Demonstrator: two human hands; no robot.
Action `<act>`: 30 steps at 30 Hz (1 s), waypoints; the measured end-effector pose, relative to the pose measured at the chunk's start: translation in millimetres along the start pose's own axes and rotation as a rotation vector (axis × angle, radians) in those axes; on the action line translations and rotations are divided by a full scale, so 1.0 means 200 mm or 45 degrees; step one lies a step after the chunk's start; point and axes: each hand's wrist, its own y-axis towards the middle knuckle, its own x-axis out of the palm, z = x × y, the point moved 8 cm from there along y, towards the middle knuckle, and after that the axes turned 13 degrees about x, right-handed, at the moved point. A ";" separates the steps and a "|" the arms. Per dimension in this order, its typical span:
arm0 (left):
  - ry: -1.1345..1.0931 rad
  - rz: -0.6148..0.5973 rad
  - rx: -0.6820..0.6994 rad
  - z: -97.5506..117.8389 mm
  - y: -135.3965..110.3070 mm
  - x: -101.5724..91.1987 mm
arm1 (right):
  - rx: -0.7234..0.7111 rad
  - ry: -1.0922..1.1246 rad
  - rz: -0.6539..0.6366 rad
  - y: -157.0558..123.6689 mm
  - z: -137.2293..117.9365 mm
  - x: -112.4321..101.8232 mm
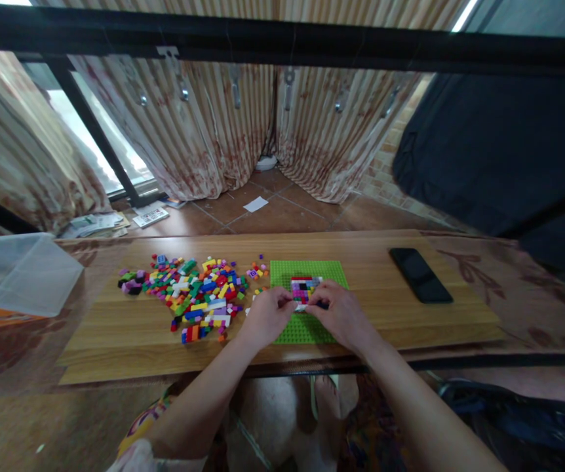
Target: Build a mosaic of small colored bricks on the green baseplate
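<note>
A green studded baseplate [282,272] lies on the wooden board, bearing a block of multicoloured toy bricks [303,285] near its middle. My left hand [269,316] comes in over the plate's left edge, its thumb and finger pinched at the near side of that block. From the other side, my right hand [341,314] reaches in, fingers also pinched. Between both sets of fingertips shows a small white brick [301,307], low against the block. Whether it is pressed onto the studs cannot be seen, as the fingers partly cover it.
Left of the plate spreads a heap of loose bricks [198,288] in many colours. A black phone [420,275] lies toward the right of the wooden board [375,328]. At the far left stands a translucent plastic bin [27,269]. Patterned curtains [214,131] hang beyond.
</note>
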 end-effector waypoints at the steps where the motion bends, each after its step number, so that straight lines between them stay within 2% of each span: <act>1: -0.021 0.010 -0.010 -0.01 0.00 0.00 | -0.004 0.005 0.004 0.00 0.00 0.00; 6: -0.122 0.074 -0.046 -0.03 0.01 0.03 | -0.011 0.040 0.019 0.01 0.00 0.00; 11: -0.057 0.101 -0.080 -0.04 0.01 0.03 | -0.038 0.054 0.009 0.02 0.00 0.01; 16: -0.058 0.089 -0.035 -0.04 0.01 0.03 | -0.021 0.307 -0.044 0.05 0.05 0.00; 18: -0.096 0.087 -0.017 -0.05 0.02 0.01 | 0.071 0.479 0.044 0.08 0.13 -0.05; 20: -0.146 0.132 -0.035 -0.07 0.03 -0.03 | 0.233 0.580 0.221 0.09 0.23 -0.13; 23: -0.219 0.244 -0.111 -0.11 0.04 -0.11 | 0.380 0.525 0.392 0.11 0.32 -0.21; 26: -0.253 0.303 -0.145 -0.11 0.05 -0.16 | 0.313 0.401 0.406 0.12 0.29 -0.20; 30: -0.182 0.317 -0.059 -0.09 0.05 -0.21 | 0.093 0.174 0.341 0.13 0.13 -0.07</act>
